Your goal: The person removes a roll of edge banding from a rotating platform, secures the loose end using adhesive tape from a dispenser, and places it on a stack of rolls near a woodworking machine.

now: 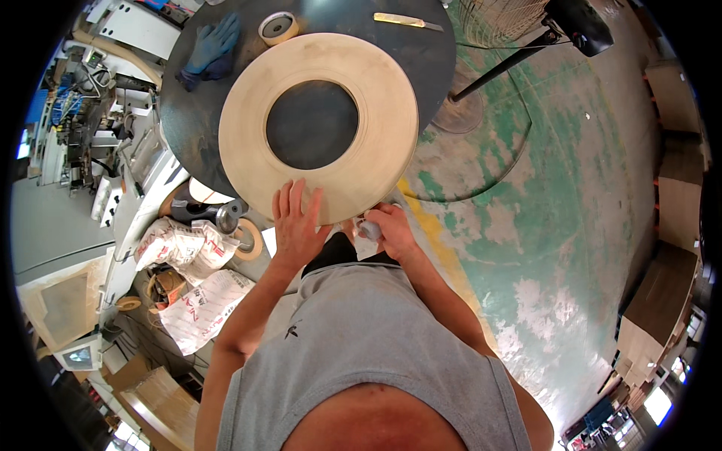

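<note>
A large, flat, cream-coloured coil [387, 120], wound like a roll of edge banding with a round hole in its middle, lies on a dark round table [184, 113]. My left hand [299, 225] rests on the coil's near side with its fingers stretched out and slightly apart. Just past the coil's near right edge, my right hand [395, 229] has its fingers curled round a small grey-white object [369, 229]. Its kind cannot be made out, as the fingers cover part of it.
Blue work gloves [213, 49], a tape roll [278, 28] and a yellow utility knife [406, 21] lie on the table's far part. A fan [504, 19] stands at the far right. Machinery [75, 113] and white printed sacks [188, 252] are at left, cardboard boxes [662, 289] at right.
</note>
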Available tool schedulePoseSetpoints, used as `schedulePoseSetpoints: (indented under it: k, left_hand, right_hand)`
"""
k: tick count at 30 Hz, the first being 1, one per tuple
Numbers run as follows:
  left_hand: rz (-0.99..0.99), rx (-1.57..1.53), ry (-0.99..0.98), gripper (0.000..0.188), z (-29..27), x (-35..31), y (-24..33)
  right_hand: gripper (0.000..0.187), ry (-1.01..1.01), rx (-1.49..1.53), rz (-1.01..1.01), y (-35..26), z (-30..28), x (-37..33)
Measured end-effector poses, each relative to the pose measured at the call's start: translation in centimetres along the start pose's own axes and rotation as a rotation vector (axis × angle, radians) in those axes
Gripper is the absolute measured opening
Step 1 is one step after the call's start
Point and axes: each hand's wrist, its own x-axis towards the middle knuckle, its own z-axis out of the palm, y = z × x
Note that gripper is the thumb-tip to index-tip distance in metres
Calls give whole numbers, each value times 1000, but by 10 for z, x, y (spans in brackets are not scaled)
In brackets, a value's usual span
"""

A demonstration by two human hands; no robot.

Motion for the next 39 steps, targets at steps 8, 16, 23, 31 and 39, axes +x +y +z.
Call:
schedulePoseSetpoints:
  k: [8,16,23,31,39]
  left_hand:
    - [196,0,-366,91,-13,41,-19]
    - [237,-75,-385,87,-8,46,-26]
    - [256,-151,-343,85,-5,45,-32]
    - [300,-205,-451,81,-8,32,-34]
    - [407,-189,-503,79,-16,24,-37]
  right_hand:
    - [25,-50,38,65,-7,1,1]
    - [23,-42,15,62,-5,5,1]
    - [20,86,14,8,-5,16,-11]
    - [24,115,68,-25,23,12,-30]
    - [25,20,98,-30,56,5,-42]
